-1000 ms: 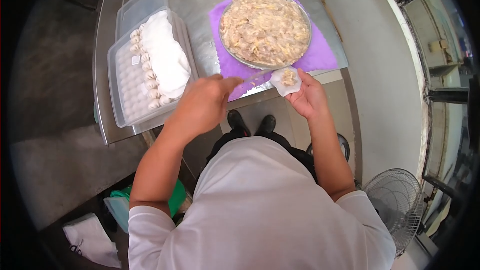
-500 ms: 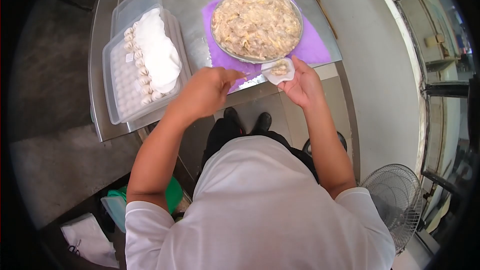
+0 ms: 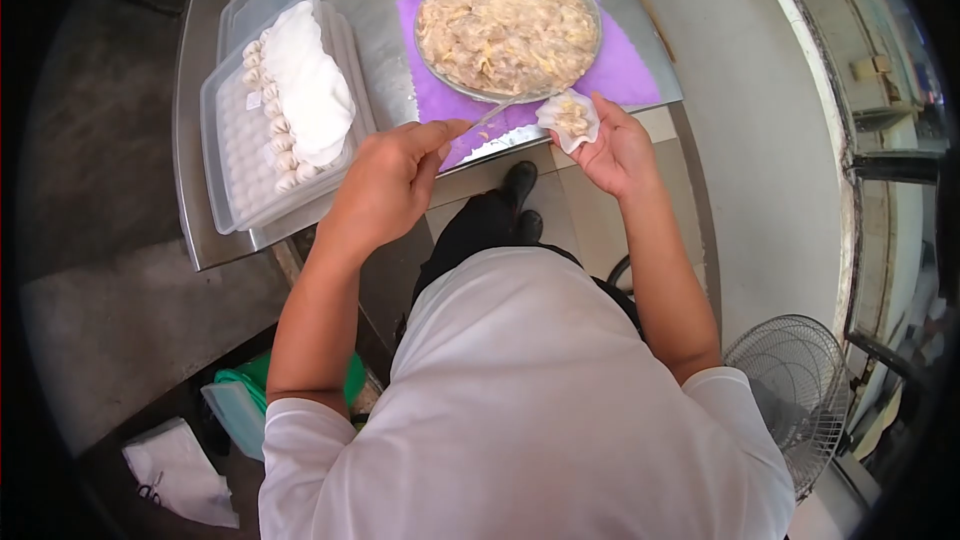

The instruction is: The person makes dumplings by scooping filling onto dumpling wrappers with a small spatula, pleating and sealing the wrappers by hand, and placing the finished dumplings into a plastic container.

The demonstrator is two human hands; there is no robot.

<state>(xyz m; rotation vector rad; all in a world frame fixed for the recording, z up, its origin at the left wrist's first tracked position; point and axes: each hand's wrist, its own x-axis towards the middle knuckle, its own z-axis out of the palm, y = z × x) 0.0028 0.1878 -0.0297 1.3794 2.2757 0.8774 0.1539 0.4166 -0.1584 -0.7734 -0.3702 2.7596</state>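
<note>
My left hand [image 3: 385, 180] is closed around a thin metal spatula [image 3: 492, 113], whose far end reaches toward the near rim of the bowl. In my right hand [image 3: 615, 152], a white dumpling wrapper [image 3: 553, 112] rests on the fingers, its edges curling up around a dab of filling [image 3: 573, 120]. Just beyond both hands stands a round bowl heaped with pale, chunky filling [image 3: 508, 25]. It sits on a purple cloth [image 3: 630, 70] at the table's edge.
Left of the bowl, a clear plastic container [image 3: 215, 175] holds rows of pleated dumplings [image 3: 280, 140], partly under a white cloth [image 3: 315, 90]. The steel table [image 3: 375, 0] ends near my hands. A wire fan [image 3: 790, 390] stands at lower right, beside the wall. Green plastic [image 3: 255, 375] lies low left.
My left hand has drawn slightly left, with the spatula now apart from the wrapper. The wrapper has become more cupped in my right hand. My feet have shifted and the view has moved slightly.
</note>
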